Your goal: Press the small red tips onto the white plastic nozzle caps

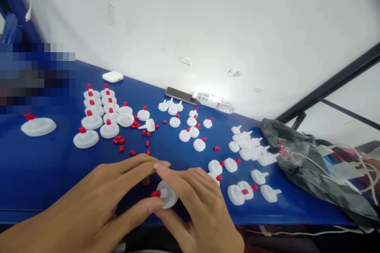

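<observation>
Lid of white plastic (170, 194) is between the two hands, just above the near edge of the blue table (44, 174). Its spout carries a red tip (156, 193) and points to the left. Right hand (202, 201) grips this lid from its right side, with thumb and bent fingers around it, so that part of its disc is covered. Left hand (109, 189) is curved; its thumb touches the lid beside the spout, and its front fingers meet the right hand above. Whether the left hand really grips, I cannot tell, because its other fingertips are mostly hidden.

Behind the right hand, another lid (213, 178) is partly covered. At left, blurred squares hide a whole region, and their lower border reaches the red tip of a large lid (38, 127). Loose red caps (121, 149) lie in the middle; some are too small to count. At right, bare white lids (249, 146) overlap, so their number is not clear. Red pieces inside the dark bag (267, 130) are difficult to make out. Print on the bottle (215, 101) is not readable.
</observation>
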Demonstrator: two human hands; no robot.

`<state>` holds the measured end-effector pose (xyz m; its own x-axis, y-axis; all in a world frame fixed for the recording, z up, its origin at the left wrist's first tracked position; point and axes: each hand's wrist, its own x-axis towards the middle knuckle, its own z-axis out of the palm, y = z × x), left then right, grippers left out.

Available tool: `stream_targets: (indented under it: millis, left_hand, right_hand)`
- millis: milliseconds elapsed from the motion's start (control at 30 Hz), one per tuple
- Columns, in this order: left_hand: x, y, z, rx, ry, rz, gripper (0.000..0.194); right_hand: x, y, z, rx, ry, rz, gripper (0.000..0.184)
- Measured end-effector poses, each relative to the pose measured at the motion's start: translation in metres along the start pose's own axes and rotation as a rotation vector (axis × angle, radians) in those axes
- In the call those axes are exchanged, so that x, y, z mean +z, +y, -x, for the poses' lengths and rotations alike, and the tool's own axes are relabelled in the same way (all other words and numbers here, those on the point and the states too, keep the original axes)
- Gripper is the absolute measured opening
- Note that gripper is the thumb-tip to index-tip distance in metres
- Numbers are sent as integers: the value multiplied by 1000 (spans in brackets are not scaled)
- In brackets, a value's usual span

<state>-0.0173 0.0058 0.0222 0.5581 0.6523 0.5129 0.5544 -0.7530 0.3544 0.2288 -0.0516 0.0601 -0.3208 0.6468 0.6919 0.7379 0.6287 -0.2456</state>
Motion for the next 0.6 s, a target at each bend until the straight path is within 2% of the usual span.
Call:
stream_targets:
  millis: [133,167,233,333,400,467,533,600]
  left_hand:
    - [9,-11,13,14,33,-75,47]
    - [11,-13,13,30,35,-69,44]
    - [13,-15,10,55,43,-52,38]
    - [14,-13,6,26,61,-60,37]
    - [14,-10,5,4,74,-69,40]
    - [14,-8,4,-6,86,-64,42]
    - [14,-7,3,-2,93,-50,44]
    - [13,-7,1,20,101,-41,44]
  right_hand:
    - [-7,-2,9,173,223,-56,17]
    - [-14,2,13,201,257,-61,19]
    - [-35,15,24,254,195,43,29]
    - [-73,44,40,409,310,264,14]
    - [-92,62,50,533,353,373,26]
    - [-102,76,58,699,367,452,39]
    - [-105,86,62,846,337,468,48]
    - [-104,94,63,906,287,447,52]
